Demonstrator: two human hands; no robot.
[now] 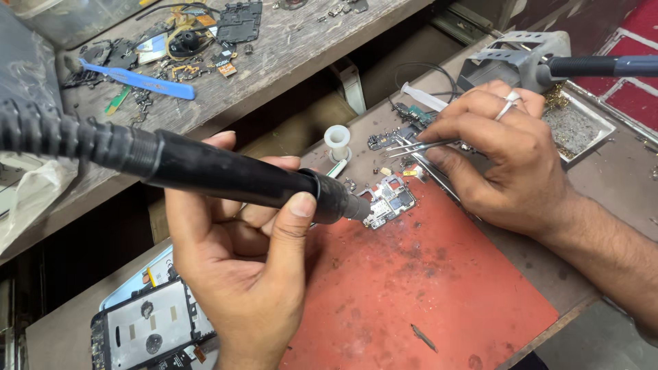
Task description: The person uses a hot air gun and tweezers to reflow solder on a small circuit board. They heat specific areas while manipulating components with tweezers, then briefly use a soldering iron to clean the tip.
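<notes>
The left hand (240, 274) is gripping the black hot-air handpiece (226, 175) at centre frame, fingers and thumb wrapped tight around its barrel, with the nozzle tip pointing at the small circuit board (388, 200). That board is lying at the upper edge of the red mat (425, 288), right of centre on the desk (617, 178).

The right hand (504, 154) is pinching metal tweezers (418, 146) closed, their tips hovering just above and beyond the board.

Risks noted:
- The nozzle is sitting very near the board; held too long in one spot, neighbouring parts could loosen or scorch.
- The right fingertips are working near the air stream, so a burn is possible.
- The white plastic spool (337, 140) and loose small parts are lying nearby and could soften or blow away.
- The opened phone (147, 329) at lower left is sitting beneath the left wrist and could be knocked.
</notes>
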